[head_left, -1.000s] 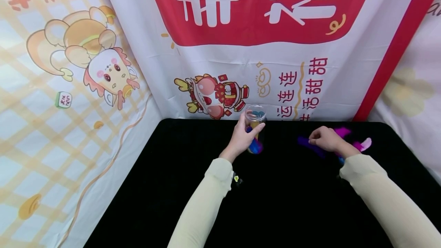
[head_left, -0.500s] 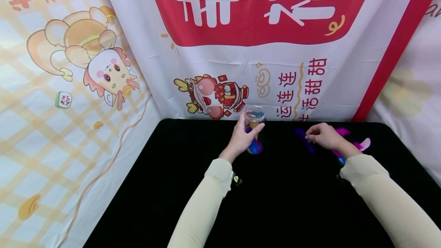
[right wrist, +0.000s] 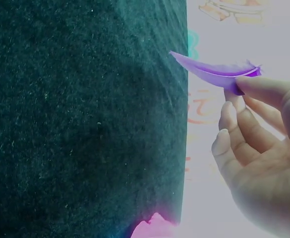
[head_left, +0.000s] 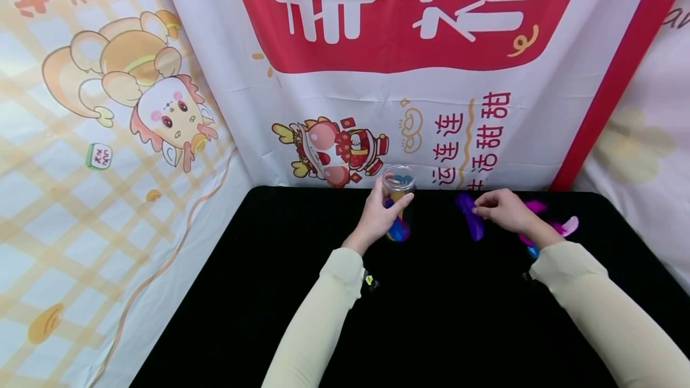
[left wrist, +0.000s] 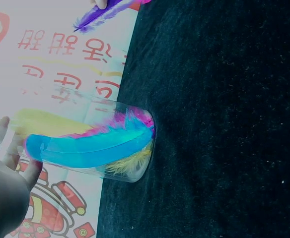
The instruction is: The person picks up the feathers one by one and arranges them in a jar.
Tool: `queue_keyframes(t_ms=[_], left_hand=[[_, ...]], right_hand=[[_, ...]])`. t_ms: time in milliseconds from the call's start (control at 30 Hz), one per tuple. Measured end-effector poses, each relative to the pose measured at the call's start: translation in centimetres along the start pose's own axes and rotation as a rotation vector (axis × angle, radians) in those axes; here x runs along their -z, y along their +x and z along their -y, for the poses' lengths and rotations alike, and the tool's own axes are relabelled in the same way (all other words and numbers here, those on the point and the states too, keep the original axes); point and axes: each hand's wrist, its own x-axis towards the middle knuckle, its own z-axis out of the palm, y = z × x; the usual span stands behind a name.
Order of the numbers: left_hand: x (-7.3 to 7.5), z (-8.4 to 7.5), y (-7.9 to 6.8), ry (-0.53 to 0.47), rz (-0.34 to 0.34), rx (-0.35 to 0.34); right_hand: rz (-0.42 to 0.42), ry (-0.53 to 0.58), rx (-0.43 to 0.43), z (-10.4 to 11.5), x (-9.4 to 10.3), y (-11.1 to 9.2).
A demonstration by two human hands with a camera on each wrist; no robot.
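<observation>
My left hand [head_left: 375, 213] grips a clear plastic jar [head_left: 408, 187] near the far edge of the table. Inside it are several feathers; the left wrist view shows a blue feather [left wrist: 90, 151], a yellow one [left wrist: 50, 122] and some magenta fluff [left wrist: 144, 116]. To the right, my right hand [head_left: 507, 211] pinches a purple feather [head_left: 470, 215] between thumb and fingertips. In the right wrist view this purple feather [right wrist: 209, 72] lies across the thumb tip, held up off the black cloth.
Behind my right wrist, magenta feathers [head_left: 536, 206], a pale pink feather [head_left: 570, 226] and a blue feather [head_left: 532, 251] lie on the black-covered table [head_left: 431, 316]. A printed cloth backdrop [head_left: 334, 100] hangs right behind the table's far edge.
My right hand has moved slightly left and up with the purple feather, which has turned from slanting to more upright in the head view. The left hand and jar stay put.
</observation>
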Motion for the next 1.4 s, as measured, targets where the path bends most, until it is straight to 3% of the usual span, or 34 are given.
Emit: queue_keyframes(t_ms=[733, 1400], left_hand=[[0.0, -0.1, 0.2, 0.010, -0.002, -0.005], [0.0, 0.2, 0.1, 0.017, 0.001, -0.004]], right_hand=[[-0.069, 0.053, -0.035, 0.7, 0.3, 0.2], [-0.148, 0.120, -0.004, 1.9, -0.1, 0.2]])
